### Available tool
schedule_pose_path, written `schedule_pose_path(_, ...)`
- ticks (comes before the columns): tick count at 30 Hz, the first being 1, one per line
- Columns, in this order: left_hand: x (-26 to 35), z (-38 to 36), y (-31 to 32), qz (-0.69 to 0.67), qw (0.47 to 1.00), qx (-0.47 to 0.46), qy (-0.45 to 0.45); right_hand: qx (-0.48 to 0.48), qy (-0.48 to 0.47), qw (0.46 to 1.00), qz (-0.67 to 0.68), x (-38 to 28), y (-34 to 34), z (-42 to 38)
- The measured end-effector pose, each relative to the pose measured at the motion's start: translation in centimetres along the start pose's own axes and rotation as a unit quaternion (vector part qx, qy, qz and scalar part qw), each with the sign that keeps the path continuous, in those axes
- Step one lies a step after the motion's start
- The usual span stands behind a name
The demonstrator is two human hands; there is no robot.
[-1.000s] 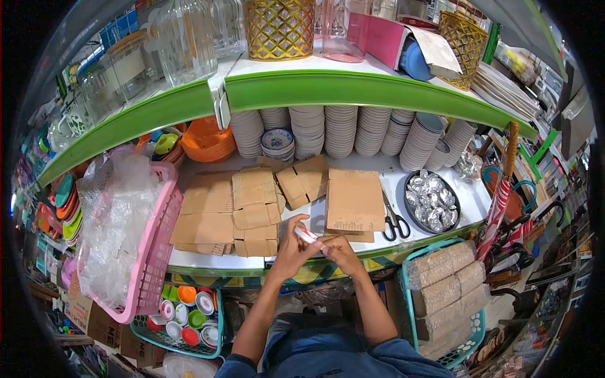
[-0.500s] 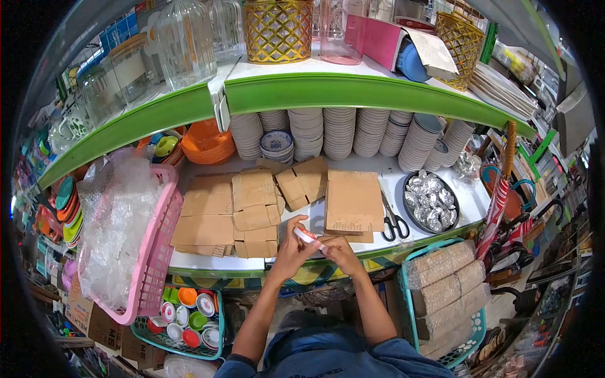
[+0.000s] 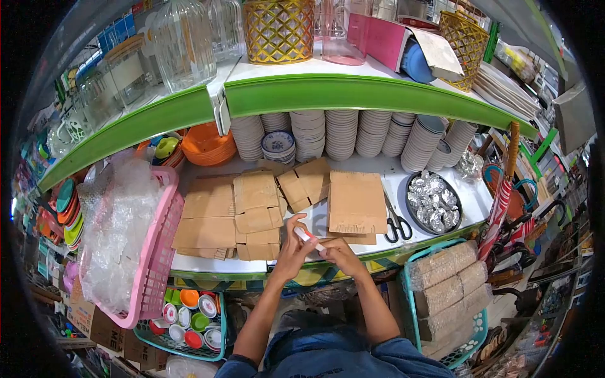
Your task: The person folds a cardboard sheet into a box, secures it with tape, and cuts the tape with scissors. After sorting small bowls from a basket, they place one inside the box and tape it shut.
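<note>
A small white object with red marking [image 3: 307, 236] is held between my two hands at the front edge of the shelf. My left hand [image 3: 292, 252] has its fingers closed round its upper left end. My right hand [image 3: 341, 257] pinches near its lower right end. Flattened brown cardboard pieces [image 3: 205, 217] lie to the left of my hands, and a squarer cardboard stack [image 3: 357, 203] lies just beyond my right hand. Black-handled scissors [image 3: 397, 228] rest to the right of that stack.
A round dark tray [image 3: 433, 201] holds foil-like silvery pieces. Stacked bowls [image 3: 341, 134] line the back under the green shelf edge [image 3: 372, 94]. A pink basket [image 3: 151, 252] stands left; teal baskets [image 3: 413, 318] sit below, one with bubble-wrapped packs [image 3: 450, 286].
The white object has turned slightly between my fingers, and its red marking shows less. The whole view has shifted slightly.
</note>
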State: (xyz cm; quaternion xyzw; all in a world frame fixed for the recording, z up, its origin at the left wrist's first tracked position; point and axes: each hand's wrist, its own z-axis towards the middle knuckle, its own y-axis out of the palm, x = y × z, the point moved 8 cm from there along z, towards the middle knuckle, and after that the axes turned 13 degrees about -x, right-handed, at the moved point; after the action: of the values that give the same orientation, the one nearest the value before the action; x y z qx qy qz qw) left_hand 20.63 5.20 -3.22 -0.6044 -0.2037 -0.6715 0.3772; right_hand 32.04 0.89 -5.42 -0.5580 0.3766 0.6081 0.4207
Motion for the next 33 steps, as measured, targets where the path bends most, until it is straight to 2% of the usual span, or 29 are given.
schedule_pose_path(2, -0.6, 0.0, -0.5, -0.045, 0.999, 0.013, -0.011, -0.025, -0.006, 1.000, 0.015, -0.1, 0.0, 0.2)
schedule_pose_path(4, -2.3, 0.1, -0.1, -0.170, 0.984, -0.029, -0.053, -0.048, -0.010, 0.998, 0.030, -0.4, 0.3, 0.3)
schedule_pose_path(8, -1.5, 0.1, 0.2, -0.142, 0.989, -0.042, -0.028, -0.022, -0.046, 0.998, -0.032, -1.8, 0.5, 0.5)
schedule_pose_path(9, -0.7, 0.0, 0.0, -0.064, 0.998, -0.020, -0.005, -0.015, -0.058, 0.996, -0.070, -2.1, 0.5, 0.4)
schedule_pose_path(10, 0.0, 0.0, -0.2, 0.014, 1.000, 0.002, 0.020, -0.014, -0.057, 0.996, -0.070, -1.9, 0.4, 0.3)
schedule_pose_path(14, -0.5, 0.1, -0.4, 0.005, 1.000, -0.002, 0.006, -0.028, -0.003, 1.000, -0.006, 0.1, 0.0, 0.3)
schedule_pose_path(16, -1.9, 0.0, -0.2, -0.212, 0.976, -0.021, -0.049, -0.036, 0.010, 0.999, 0.027, -0.4, 0.2, 0.3)
schedule_pose_path(19, -2.1, 0.0, -0.1, -0.221, 0.973, -0.043, -0.053, -0.044, -0.007, 0.999, 0.022, -1.8, 0.9, 0.3)
schedule_pose_path(20, -2.1, 0.0, 0.1, -0.221, 0.973, -0.044, -0.053, -0.013, -0.028, 0.999, -0.011, -2.0, 0.7, 0.2)
schedule_pose_path(22, -0.7, 0.0, -0.2, -0.010, 1.000, -0.012, 0.016, 0.017, -0.049, 0.998, -0.043, -1.5, 0.1, 0.0)
schedule_pose_path(24, -0.7, -0.1, -0.2, 0.000, 1.000, -0.008, 0.012, -0.020, 0.000, 0.999, -0.040, -0.2, 0.0, 0.0)
schedule_pose_path(26, -0.5, -0.1, -0.3, 0.008, 1.000, -0.004, 0.008, -0.005, -0.012, 1.000, -0.022, -1.0, 0.4, 0.0)
schedule_pose_path(28, -0.8, -0.2, -0.3, -0.126, 0.992, -0.019, -0.026, 0.010, -0.023, 1.000, -0.004, -1.9, 0.6, 0.2)
schedule_pose_path(31, -2.1, -0.2, -0.3, -0.206, 0.977, -0.028, -0.048, 0.005, -0.051, 0.998, 0.020, -2.4, 0.7, 0.4)
schedule_pose_path(33, -2.0, -0.1, -0.2, -0.196, 0.980, -0.034, -0.033, -0.008, -0.085, 0.996, -0.010, -2.7, 0.8, 0.4)
